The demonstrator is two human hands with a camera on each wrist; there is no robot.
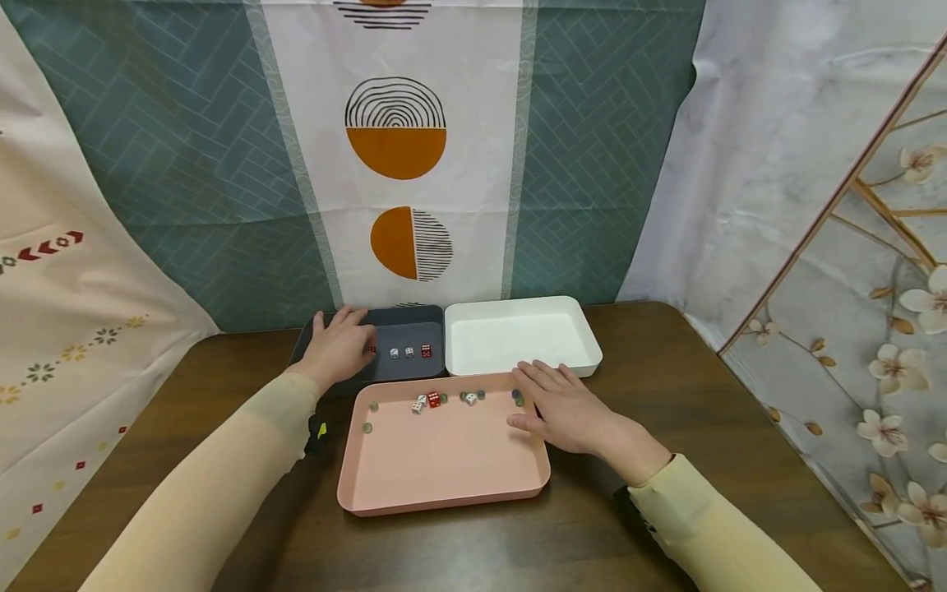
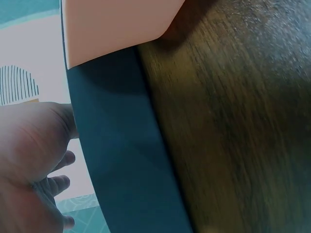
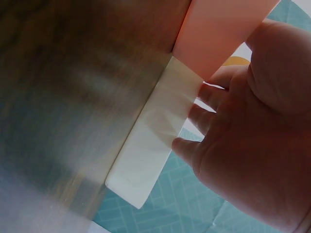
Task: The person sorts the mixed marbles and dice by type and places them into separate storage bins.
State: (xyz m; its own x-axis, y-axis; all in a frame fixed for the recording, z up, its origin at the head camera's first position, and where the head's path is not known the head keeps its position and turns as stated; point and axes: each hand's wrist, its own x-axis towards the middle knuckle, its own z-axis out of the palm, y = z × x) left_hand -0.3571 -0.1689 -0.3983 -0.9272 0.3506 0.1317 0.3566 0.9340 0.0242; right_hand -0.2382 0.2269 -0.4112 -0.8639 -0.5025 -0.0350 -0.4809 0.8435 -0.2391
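Observation:
My left hand [image 1: 340, 349] reaches over the left part of the dark blue tray [image 1: 407, 317]. A red die [image 1: 372, 349] shows right beside its fingers, partly covered; whether they pinch it is hidden. White dice [image 1: 394, 353] and another red die [image 1: 426, 350] lie to the right in the same tray. In the left wrist view the tray's wall [image 2: 121, 145] hides the thumb's end. My right hand [image 1: 565, 411], fingers straight, is over the right edge of the pink tray [image 1: 444, 460]. White dice [image 1: 418, 408], a red die [image 1: 434, 400] and small greenish beads [image 1: 367, 427] lie in the pink tray.
A white tray [image 1: 518, 333] stands behind the right hand, side by side with the dark one. All three trays are on a brown wooden table [image 1: 621, 353]. Patterned curtains [image 1: 599, 164] hang behind the table and at both sides.

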